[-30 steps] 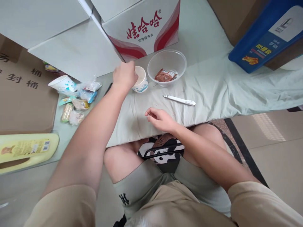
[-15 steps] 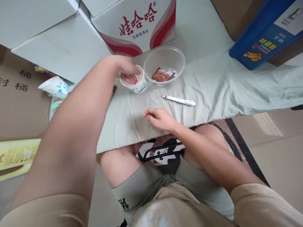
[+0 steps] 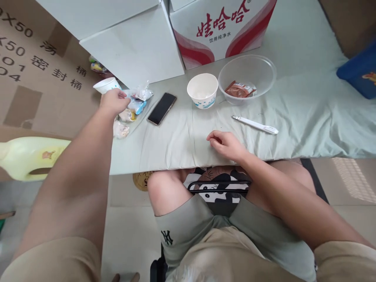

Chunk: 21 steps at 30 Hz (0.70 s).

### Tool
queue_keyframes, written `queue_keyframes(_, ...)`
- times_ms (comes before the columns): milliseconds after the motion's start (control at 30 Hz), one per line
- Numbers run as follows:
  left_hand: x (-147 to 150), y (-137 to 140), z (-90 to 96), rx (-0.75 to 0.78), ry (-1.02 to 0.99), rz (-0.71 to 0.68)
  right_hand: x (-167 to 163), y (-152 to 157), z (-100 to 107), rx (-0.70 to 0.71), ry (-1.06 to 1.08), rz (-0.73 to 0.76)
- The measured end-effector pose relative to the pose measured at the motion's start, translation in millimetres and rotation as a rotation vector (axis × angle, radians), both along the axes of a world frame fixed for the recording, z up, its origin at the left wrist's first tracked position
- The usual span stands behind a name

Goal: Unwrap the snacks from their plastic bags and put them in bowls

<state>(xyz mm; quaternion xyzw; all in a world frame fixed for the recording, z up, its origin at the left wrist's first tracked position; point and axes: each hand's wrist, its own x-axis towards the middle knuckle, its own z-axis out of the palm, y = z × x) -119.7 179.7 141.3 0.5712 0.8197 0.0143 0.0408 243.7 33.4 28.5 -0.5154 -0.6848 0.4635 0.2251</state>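
My left hand (image 3: 114, 102) is over several small wrapped packets (image 3: 137, 105) at the table's left side, beside a white paper cup (image 3: 106, 84) lying tilted there. Its fingers reach out over the wrappers, and I see nothing held in them. My right hand (image 3: 225, 145) rests near the table's front edge, fingers loosely bent with a gap at the thumb and nothing inside. Between the hands stands an upright paper cup (image 3: 205, 102) with blue marks. A clear plastic bowl (image 3: 266, 84) beside it holds a brown-red packet (image 3: 240, 89). In front of the bowl lies a white utility knife (image 3: 255, 124).
A phone (image 3: 162, 109) lies between the packets and the upright cup. White boxes (image 3: 132, 51) and a red-and-white carton (image 3: 202, 51) line the back. A blue container (image 3: 357, 72) stands right, a yellow jug (image 3: 32, 154) left, by a large cardboard box (image 3: 47, 90).
My left hand has come out of the upright cup and moved left to the packets. The view has shifted left, uncovering the phone. My right hand stays resting on the table.
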Motion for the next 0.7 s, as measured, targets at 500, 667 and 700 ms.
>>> queue_keyframes(500, -3.5, 70.9, -81.0, 0.049, -0.126, -0.173, -5.3, 3.7, -8.5, 0.037, -0.163, 0.061)
queue_keyframes(667, 0.7, 72.1, -63.3, 0.077, -0.132, -0.116, -3.5, 5.8, -7.4, 0.022, -0.157, 0.090)
queue_keyframes(700, 4.1, 70.8, -57.2, 0.105, -0.125, -0.102, -4.0, 6.1, -6.9, 0.020, -0.165, 0.091)
